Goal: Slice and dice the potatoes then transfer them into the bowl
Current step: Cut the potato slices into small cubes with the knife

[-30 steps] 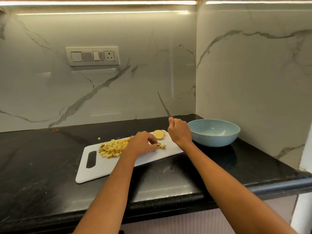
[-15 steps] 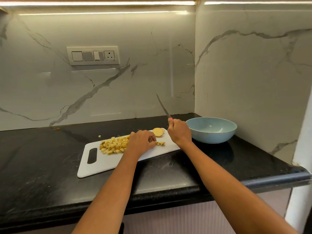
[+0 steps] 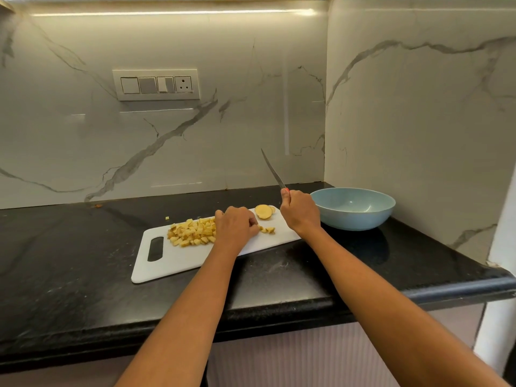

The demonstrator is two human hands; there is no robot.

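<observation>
Gripping the knife (image 3: 273, 171) with its blade tipped up and away, the right hand (image 3: 300, 212) hovers over the white cutting board's (image 3: 173, 261) right end. The left hand (image 3: 236, 227) rests curled among the diced potatoes (image 3: 191, 232); whether it holds any, I cannot tell. A potato slice (image 3: 263, 211) lies on the board's far edge; the blue bowl (image 3: 353, 209) sits on the worktop (image 3: 69, 261) just right of the board.

A heap of pale yellow diced potato (image 3: 192, 232) lies on the middle of the white cutting board (image 3: 178, 259), with a few more cubes (image 3: 268, 229) apart toward its right end. A round potato slice (image 3: 263, 211) lies flat near the board's far right corner. The light blue bowl (image 3: 352, 209) stands upright on the black tabletop (image 3: 69, 275) just right of the board.
</observation>
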